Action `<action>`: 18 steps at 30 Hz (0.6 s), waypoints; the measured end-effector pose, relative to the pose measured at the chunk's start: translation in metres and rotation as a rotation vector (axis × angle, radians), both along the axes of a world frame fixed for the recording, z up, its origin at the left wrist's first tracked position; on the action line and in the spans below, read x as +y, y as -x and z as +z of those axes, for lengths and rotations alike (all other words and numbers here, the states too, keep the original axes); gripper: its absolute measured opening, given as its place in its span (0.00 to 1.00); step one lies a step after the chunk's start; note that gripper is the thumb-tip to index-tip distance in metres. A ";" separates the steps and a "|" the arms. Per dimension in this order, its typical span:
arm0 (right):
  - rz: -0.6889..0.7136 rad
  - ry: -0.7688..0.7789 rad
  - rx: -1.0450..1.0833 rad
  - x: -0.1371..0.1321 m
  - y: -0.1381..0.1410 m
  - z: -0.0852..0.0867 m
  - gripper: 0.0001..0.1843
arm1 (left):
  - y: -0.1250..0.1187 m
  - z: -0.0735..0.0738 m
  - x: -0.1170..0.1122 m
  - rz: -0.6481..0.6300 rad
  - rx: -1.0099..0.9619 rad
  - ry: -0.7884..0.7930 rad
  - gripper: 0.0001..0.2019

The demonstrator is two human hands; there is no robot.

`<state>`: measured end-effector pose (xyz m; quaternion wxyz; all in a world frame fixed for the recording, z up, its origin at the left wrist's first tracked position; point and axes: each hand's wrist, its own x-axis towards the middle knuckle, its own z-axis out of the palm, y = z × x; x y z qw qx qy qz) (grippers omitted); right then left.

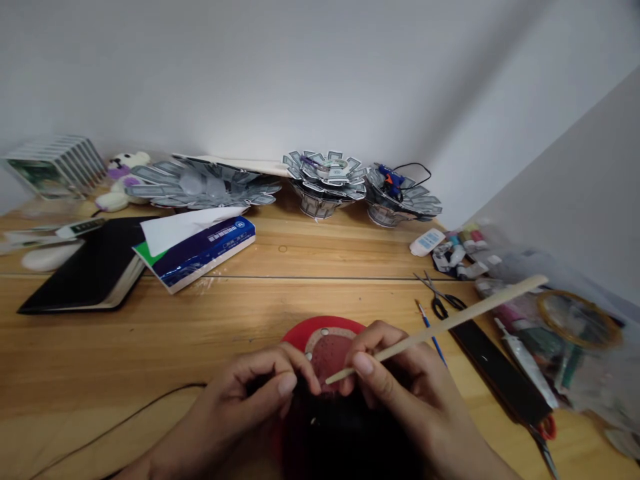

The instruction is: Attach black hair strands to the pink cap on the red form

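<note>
A pale wooden stick (465, 313) with a tapered tip is pinched between the thumb and fingers of my right hand (410, 380). It slants up to the right, its tip low over a round red piece (297, 329) with a beige band and a dark-red, dotted centre (330, 353). At the left edge of this piece is my left hand (245, 393), fingers bent, thumb and index tip apart with nothing seen between them. Whether it touches the piece I cannot tell. A black shape (350, 433) below the hands hides the piece's near part.
Scissors (440, 297), a blue paintbrush (431, 333) and a long black case (500, 367) lie right, beside plastic bags (575, 360). A tissue pack (205, 247) and black notebook (95, 267) lie left. Bowls of folded paper (320, 207) line the wall; one holds a blue glue gun (391, 180).
</note>
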<state>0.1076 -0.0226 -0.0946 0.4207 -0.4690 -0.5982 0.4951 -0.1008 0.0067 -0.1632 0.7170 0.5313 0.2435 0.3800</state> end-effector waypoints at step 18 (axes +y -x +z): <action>0.093 -0.084 -0.097 -0.004 -0.004 0.001 0.10 | 0.002 0.004 0.001 -0.013 0.090 0.004 0.22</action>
